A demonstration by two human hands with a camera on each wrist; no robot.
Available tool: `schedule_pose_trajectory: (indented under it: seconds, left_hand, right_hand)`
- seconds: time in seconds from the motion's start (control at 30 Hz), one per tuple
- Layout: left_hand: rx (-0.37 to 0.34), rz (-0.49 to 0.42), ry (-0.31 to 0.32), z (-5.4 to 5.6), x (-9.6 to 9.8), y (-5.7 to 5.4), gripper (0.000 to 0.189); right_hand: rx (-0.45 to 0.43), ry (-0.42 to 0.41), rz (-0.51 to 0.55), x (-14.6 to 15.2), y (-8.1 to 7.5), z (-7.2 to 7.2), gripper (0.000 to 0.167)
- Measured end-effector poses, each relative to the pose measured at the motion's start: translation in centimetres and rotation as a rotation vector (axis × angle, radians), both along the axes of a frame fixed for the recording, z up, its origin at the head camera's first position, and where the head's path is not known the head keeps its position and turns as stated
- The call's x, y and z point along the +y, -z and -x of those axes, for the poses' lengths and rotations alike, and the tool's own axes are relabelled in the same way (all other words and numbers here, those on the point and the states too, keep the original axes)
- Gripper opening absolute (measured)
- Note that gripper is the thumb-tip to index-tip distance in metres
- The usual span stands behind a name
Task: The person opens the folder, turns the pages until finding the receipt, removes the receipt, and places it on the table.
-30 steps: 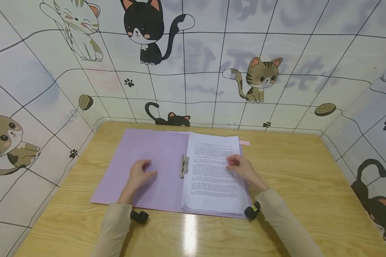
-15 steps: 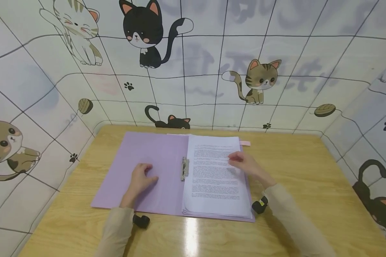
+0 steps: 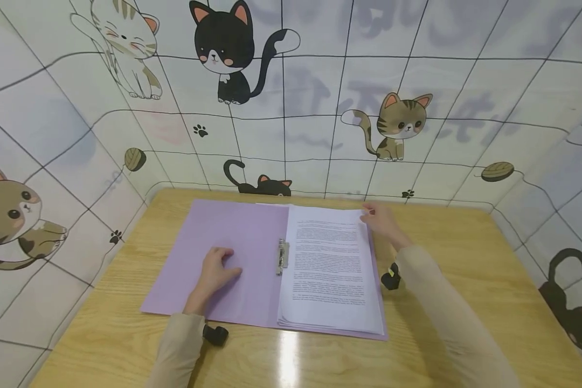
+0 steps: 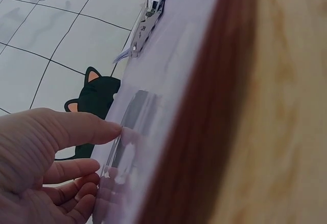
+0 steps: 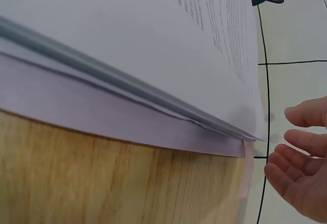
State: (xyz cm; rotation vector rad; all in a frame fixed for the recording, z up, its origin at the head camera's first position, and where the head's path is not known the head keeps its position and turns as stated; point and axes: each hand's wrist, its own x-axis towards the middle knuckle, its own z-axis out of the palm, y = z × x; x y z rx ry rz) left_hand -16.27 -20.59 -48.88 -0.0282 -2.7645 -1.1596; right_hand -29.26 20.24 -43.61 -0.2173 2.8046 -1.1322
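Observation:
A purple folder [image 3: 242, 226] lies spread on the table, a stack of printed sheets [image 3: 327, 264] on its right half. At its spine sits a metal clip [image 3: 282, 257]. My left hand [image 3: 217, 274] is over the bare left cover, thumb and fingers parted, holding nothing. In the left wrist view its thumb and fingertips are close to the clear pocket [image 4: 130, 147]; whether they touch it I cannot tell. My right hand [image 3: 384, 222] is at the stack's upper right corner, fingers loosely bent. The right wrist view shows it apart from the paper, near a pink tab [image 5: 247, 170].
The wooden table [image 3: 446, 258] extends on both sides of the folder and in front of it. Walls covered in a cat-print sheet [image 3: 310, 140] stand behind and at both sides. A small black camera [image 3: 390, 276] is on each wrist.
My right hand has moved from above the printed text to the upper right corner of the stack. My left hand stays over the left cover. The head view has shifted slightly.

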Motion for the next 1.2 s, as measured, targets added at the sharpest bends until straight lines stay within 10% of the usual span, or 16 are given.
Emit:
schedule_pose_trajectory:
  seconds: [0.17, 0.33, 0.7, 1.2]
  left_hand:
    - [0.018, 0.000, 0.012, 0.2, 0.2, 0.2, 0.043]
    - [0.030, 0.003, 0.017, 0.2, 0.3, 0.3, 0.043]
    - [-0.006, -0.003, 0.016, 0.3, 0.4, 0.0, 0.042]
    - [0.017, -0.002, 0.009, 0.1, 0.1, 0.2, 0.042]
  right_hand:
    - [0.029, -0.050, -0.159, 0.3, 0.3, 1.2, 0.048]
    - [0.033, -0.061, -0.178, -0.1, 0.6, 1.6, 0.005]
    - [0.032, -0.015, -0.181, -0.4, 0.3, 2.1, 0.039]
    - [0.028, 0.035, -0.011, -0.7, -0.4, 1.3, 0.019]
